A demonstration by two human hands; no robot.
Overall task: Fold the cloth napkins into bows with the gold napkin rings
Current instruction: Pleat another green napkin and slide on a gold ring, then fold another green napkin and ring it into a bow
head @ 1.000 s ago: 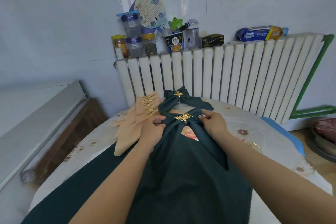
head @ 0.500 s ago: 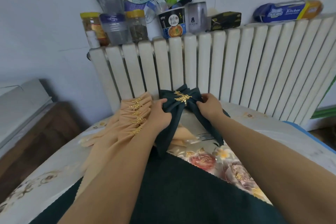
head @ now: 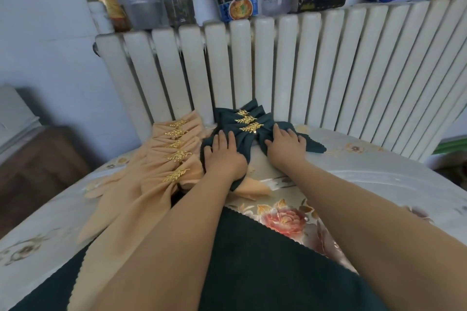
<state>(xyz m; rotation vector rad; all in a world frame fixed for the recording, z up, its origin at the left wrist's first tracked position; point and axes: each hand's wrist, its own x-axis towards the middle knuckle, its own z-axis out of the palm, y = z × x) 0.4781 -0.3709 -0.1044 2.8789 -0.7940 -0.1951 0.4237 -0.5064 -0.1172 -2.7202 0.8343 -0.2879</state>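
Three dark green bow napkins (head: pixel 249 118) lie stacked at the far edge of the table, each cinched by a gold leaf ring (head: pixel 251 127). My left hand (head: pixel 223 154) rests flat on the left wing of the nearest green bow, fingers straight. On the bow's right wing my right hand (head: pixel 285 145) presses flat as well. To the left lies a row of several peach bow napkins (head: pixel 174 159) with gold rings. A flat dark green cloth (head: pixel 265 265) spreads under my forearms at the near edge.
A white radiator (head: pixel 290 65) stands right behind the bows, with jars, a noodle cup and a kitchen roll on top. The table (head: pixel 379 184) has a floral cover. A dark wooden cabinet (head: pixel 38 159) stands to the left.
The green bow I was gripping has been set down onto the green stack by the radiator. Both hands now lie flat on its wings, and the view has moved closer.
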